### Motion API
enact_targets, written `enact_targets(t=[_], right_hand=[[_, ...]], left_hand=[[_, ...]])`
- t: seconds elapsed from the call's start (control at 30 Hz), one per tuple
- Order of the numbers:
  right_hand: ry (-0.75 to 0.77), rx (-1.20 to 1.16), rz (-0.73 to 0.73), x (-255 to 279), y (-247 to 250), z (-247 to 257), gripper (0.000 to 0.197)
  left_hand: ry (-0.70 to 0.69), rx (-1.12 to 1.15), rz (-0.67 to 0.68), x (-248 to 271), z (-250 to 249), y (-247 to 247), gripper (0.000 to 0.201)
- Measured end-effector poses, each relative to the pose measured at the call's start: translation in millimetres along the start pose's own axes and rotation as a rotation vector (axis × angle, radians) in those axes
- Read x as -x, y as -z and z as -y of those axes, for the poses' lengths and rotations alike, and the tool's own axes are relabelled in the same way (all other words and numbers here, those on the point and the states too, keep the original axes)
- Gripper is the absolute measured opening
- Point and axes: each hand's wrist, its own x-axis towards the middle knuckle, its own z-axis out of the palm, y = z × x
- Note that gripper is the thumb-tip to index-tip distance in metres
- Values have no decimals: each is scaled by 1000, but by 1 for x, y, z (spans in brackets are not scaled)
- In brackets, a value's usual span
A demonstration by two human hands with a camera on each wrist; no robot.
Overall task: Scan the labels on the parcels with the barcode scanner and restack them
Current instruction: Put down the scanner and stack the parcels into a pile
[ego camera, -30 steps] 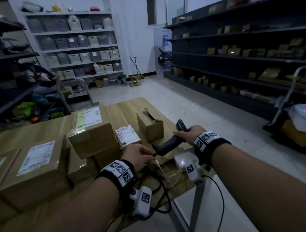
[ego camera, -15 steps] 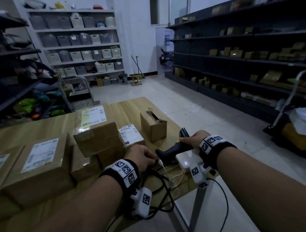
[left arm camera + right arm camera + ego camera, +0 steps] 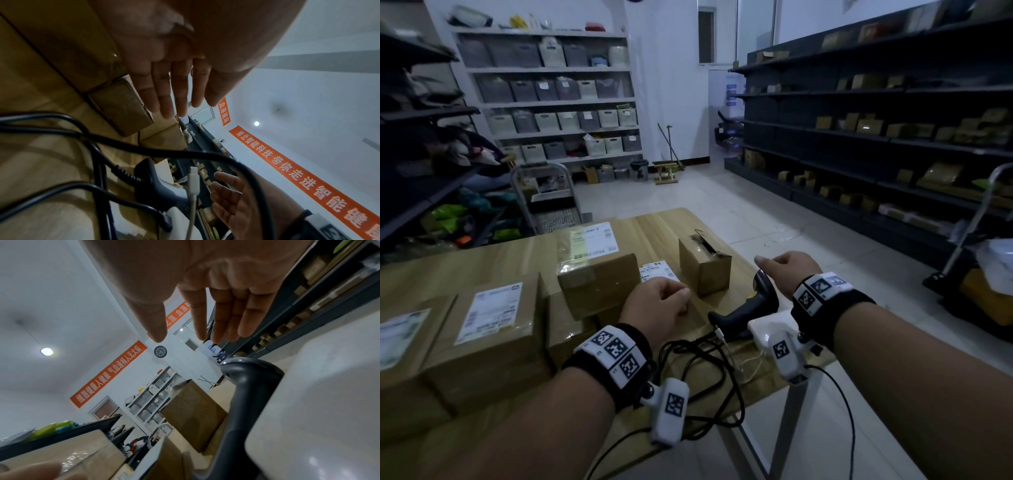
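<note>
Wooden table (image 3: 517,255) with six parcels, one barcode scanner (image 3: 751,305), two empty, slack-fingered hands above.

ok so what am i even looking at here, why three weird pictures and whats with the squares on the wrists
No machine here: a person works with two bare hands. The wide picture comes from a camera on their head; the other two come from cameras strapped to each wrist, looking along the fingers. The black-and-white squares are markers on the wristbands.

On the wooden table lie cardboard parcels with white shipping labels, a small brown box, tangled black cables and a dark barcode scanner.

Nothing is held. The left hand hovers near the stacked parcels; the right hand is just above the scanner's head. Both wrist views show straight, empty fingers.
</note>
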Motion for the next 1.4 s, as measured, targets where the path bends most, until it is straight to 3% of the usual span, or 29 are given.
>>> enact_targets(t=[0.17,0.33,0.47,0.63,0.8,1.0,1.17,1.4], right_hand=[[35,-36,-5,16,0,24,49],[27,-122,-11,24,-9,41,34],[9,-202,27,26,-18,58,32],[50,-317,69,29,-29,102,29],[59,-462,176,41,-59,139,38],[73,-455,186,59,-113,158,59],[153,-560,75,100,-137,168,36],[165,-547,273,153,-198,180,16]], left_hand=[[5,46,-25,18,-12,19,4],[-16,38,-82,32,-17,37,6],[-130,-33,-250,42,-28,60,11],[-203,60,-462,36,-36,104,15],[-130,189,-621,30,-27,144,26],[12,152,-633,42,6,183,39],[110,152,-683,61,47,224,37],[220,116,-819,91,92,275,38]])
